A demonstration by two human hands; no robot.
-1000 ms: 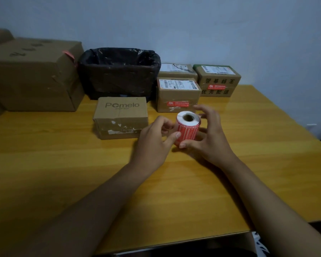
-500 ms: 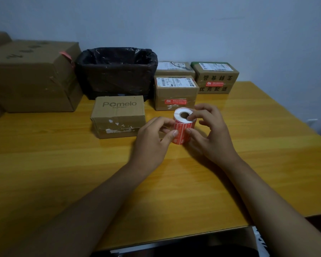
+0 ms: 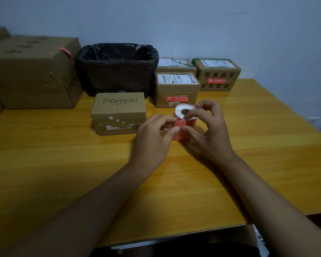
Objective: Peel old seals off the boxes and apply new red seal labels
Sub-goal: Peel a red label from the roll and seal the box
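A roll of red seal labels (image 3: 184, 125) with a white core stands upright on the wooden table (image 3: 63, 164), held between both hands. My left hand (image 3: 152, 136) pinches its left side with the thumb on the red face. My right hand (image 3: 209, 130) grips the right side, index finger on the white top and thumb meeting the left thumb. Just left stands a Pomelo box (image 3: 119, 113) with torn white seal remnants on its front. Behind the roll a box (image 3: 176, 89) bears a red seal, as does a box (image 3: 218, 75) at the back right.
A black-lined bin (image 3: 117, 69) stands at the back centre. A large cardboard box (image 3: 32, 71) fills the back left. Another small box (image 3: 174, 64) sits behind the sealed one. The table's front edge runs low across the view, its right edge beside the wall.
The right index finger has moved onto the roll's white top. Both thumbs now meet on the red face. The roll stays in the same place.
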